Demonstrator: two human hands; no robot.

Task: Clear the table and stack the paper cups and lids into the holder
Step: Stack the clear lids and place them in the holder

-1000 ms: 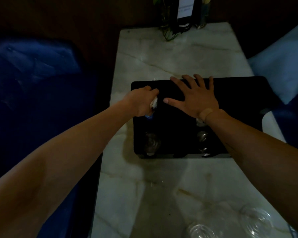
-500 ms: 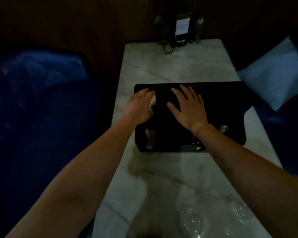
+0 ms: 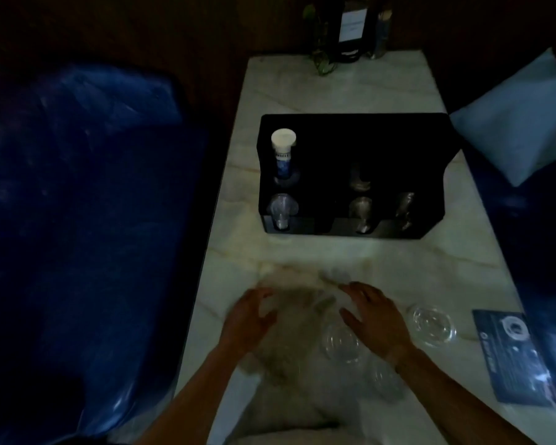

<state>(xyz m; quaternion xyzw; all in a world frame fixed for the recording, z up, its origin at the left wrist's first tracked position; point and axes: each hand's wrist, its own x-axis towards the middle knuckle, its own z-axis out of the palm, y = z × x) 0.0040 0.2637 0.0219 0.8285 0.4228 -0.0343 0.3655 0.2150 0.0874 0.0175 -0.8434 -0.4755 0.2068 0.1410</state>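
Observation:
A black holder (image 3: 382,139) stands mid-table. A stack of white and blue paper cups (image 3: 282,154) sticks out of its upper left slot. Clear items fill the lower left slot (image 3: 281,208) and some right-hand slots (image 3: 361,213). Near the table's front edge, clear plastic lids lie flat: one (image 3: 340,343) between my hands, another (image 3: 432,322) to the right, a third (image 3: 382,377) by my right wrist. My left hand (image 3: 249,319) and my right hand (image 3: 371,319) hover over the table with fingers spread, holding nothing. Both are blurred.
A blue printed card (image 3: 514,354) lies at the table's right front. A small plant, bottles and a sign (image 3: 350,27) stand at the far end. Blue seats (image 3: 77,203) flank the marble table (image 3: 334,252), with a pale cushion (image 3: 507,120) on the right.
Both hands left the holder and drew back to the near edge over the lids. The left hand let go of the paper cups, which now sit in the upper left slot.

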